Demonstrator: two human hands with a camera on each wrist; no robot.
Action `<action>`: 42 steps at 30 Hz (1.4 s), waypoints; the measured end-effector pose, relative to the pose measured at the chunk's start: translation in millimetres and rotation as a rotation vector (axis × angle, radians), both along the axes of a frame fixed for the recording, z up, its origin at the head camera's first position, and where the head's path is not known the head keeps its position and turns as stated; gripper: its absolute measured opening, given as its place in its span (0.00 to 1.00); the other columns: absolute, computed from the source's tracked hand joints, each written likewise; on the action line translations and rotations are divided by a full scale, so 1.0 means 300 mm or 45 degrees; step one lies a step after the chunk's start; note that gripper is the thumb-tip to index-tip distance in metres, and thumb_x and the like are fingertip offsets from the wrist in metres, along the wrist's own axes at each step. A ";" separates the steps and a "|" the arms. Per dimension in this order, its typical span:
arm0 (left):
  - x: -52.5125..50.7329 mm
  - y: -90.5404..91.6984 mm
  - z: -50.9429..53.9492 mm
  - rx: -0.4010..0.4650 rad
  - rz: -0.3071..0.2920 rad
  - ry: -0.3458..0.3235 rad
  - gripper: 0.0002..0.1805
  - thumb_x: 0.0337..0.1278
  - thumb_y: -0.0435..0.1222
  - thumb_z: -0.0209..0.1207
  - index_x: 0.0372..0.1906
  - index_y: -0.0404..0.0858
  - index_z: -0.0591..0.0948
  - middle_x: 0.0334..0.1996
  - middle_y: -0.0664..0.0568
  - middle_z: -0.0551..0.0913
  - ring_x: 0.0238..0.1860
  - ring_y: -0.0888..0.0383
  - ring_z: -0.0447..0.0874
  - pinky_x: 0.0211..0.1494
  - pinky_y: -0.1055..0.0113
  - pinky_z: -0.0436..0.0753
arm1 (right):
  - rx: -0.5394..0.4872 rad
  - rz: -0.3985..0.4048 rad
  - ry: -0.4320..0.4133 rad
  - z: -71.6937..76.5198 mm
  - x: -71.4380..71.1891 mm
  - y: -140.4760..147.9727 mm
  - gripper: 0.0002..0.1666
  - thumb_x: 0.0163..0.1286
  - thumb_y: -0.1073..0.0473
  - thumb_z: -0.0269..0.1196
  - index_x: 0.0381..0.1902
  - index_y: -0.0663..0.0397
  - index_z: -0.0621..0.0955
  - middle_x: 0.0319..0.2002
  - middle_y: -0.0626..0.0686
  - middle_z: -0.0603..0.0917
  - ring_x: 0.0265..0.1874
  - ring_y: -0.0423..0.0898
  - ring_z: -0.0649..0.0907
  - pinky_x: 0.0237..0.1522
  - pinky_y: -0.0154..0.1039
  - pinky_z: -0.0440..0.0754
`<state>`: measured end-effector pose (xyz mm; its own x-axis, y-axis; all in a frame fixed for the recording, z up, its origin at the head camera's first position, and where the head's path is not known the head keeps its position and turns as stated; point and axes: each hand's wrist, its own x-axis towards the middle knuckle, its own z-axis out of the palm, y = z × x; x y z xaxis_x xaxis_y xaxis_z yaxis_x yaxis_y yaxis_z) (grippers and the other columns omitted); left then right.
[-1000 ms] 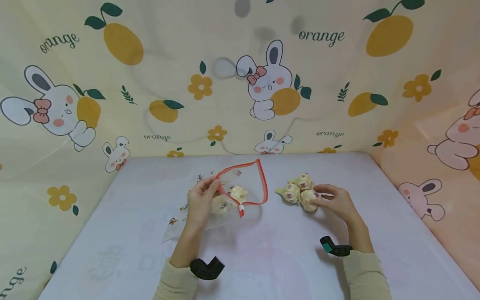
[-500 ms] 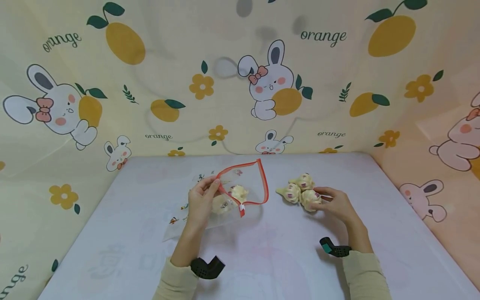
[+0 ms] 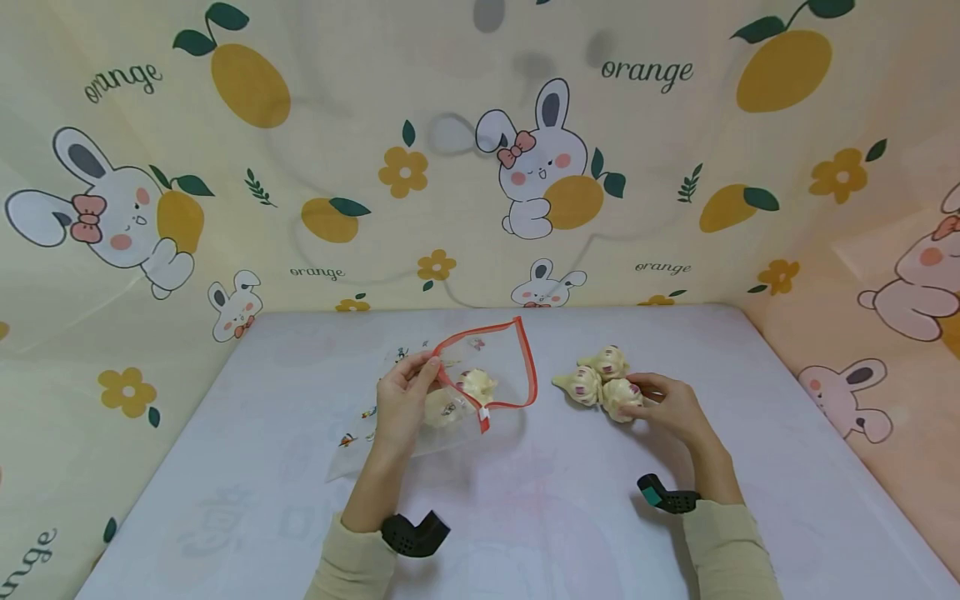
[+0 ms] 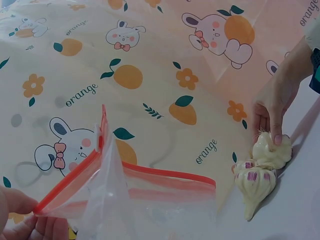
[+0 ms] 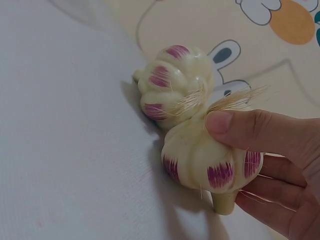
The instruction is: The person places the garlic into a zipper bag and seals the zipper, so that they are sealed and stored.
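My left hand (image 3: 402, 402) pinches the red-edged rim of a clear zip bag (image 3: 420, 451) printed with small figures. The bag's mouth gapes toward the right, and a white garlic bulb (image 3: 477, 385) shows inside, with another pale shape behind the printed film. On the right, my right hand (image 3: 678, 410) holds a garlic bulb (image 5: 200, 155) with purple streaks between thumb and fingers. Two more bulbs touch or sit close to it: a far garlic bulb (image 3: 612, 362) and a left garlic bulb (image 3: 582, 386). In the left wrist view the bag's film hides its contents.
A white table (image 3: 540, 508) lies under everything. Behind it hangs a cream cloth (image 3: 465, 75) printed with rabbits and oranges, which continues up both sides. Each wrist wears a black camera band, such as the left wristband (image 3: 415, 535).
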<state>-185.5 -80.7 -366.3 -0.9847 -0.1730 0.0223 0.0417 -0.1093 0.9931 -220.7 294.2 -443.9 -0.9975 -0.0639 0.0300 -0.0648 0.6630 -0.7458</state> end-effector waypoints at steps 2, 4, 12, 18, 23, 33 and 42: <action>0.000 -0.001 -0.001 0.000 -0.003 -0.001 0.15 0.67 0.33 0.54 0.53 0.29 0.78 0.35 0.57 0.81 0.32 0.69 0.81 0.40 0.80 0.83 | 0.006 0.001 0.004 0.003 0.002 -0.001 0.36 0.55 0.55 0.73 0.58 0.66 0.76 0.59 0.70 0.77 0.58 0.67 0.78 0.58 0.54 0.80; -0.001 -0.003 -0.003 -0.002 -0.006 -0.001 0.15 0.67 0.33 0.54 0.54 0.29 0.78 0.36 0.56 0.81 0.32 0.69 0.81 0.41 0.80 0.83 | 0.011 0.001 0.012 0.008 0.005 0.000 0.36 0.55 0.55 0.73 0.58 0.66 0.76 0.59 0.70 0.77 0.58 0.67 0.78 0.57 0.54 0.81; -0.003 -0.005 -0.006 -0.022 -0.006 -0.010 0.15 0.68 0.34 0.54 0.54 0.30 0.78 0.38 0.54 0.82 0.33 0.69 0.81 0.41 0.80 0.83 | -0.005 -0.003 0.052 0.033 0.020 0.002 0.35 0.55 0.55 0.73 0.58 0.66 0.77 0.58 0.69 0.79 0.57 0.66 0.79 0.55 0.52 0.82; -0.001 -0.003 0.000 -0.020 0.011 -0.015 0.16 0.67 0.34 0.54 0.55 0.28 0.77 0.38 0.54 0.81 0.32 0.69 0.81 0.40 0.80 0.83 | 0.003 -0.009 0.067 0.048 0.026 0.002 0.35 0.56 0.54 0.73 0.58 0.66 0.77 0.58 0.69 0.79 0.57 0.67 0.79 0.56 0.53 0.81; -0.001 -0.002 0.001 -0.014 0.012 -0.014 0.16 0.67 0.33 0.54 0.54 0.27 0.77 0.41 0.48 0.82 0.32 0.70 0.81 0.40 0.80 0.83 | 0.009 -0.012 0.075 0.069 0.032 0.004 0.36 0.57 0.53 0.72 0.59 0.66 0.76 0.58 0.70 0.78 0.57 0.67 0.79 0.57 0.57 0.80; -0.001 -0.005 0.001 -0.019 0.005 -0.017 0.16 0.68 0.34 0.54 0.54 0.29 0.78 0.43 0.44 0.82 0.33 0.69 0.80 0.41 0.81 0.83 | -0.015 -0.022 0.127 0.100 0.039 -0.007 0.34 0.57 0.54 0.72 0.58 0.65 0.76 0.58 0.67 0.79 0.56 0.59 0.82 0.57 0.54 0.79; 0.000 -0.007 -0.002 -0.044 0.000 -0.033 0.16 0.68 0.36 0.54 0.55 0.31 0.78 0.45 0.44 0.81 0.34 0.68 0.79 0.42 0.82 0.82 | -0.039 -0.012 0.184 0.114 0.035 -0.038 0.33 0.55 0.55 0.73 0.56 0.64 0.78 0.55 0.66 0.82 0.42 0.20 0.76 0.48 0.25 0.83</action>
<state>-185.4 -82.9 -367.0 -0.9849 -0.1729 0.0030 0.0162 -0.0749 0.9971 -210.1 282.7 -409.8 -0.9833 -0.0514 0.1749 -0.1667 0.6413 -0.7490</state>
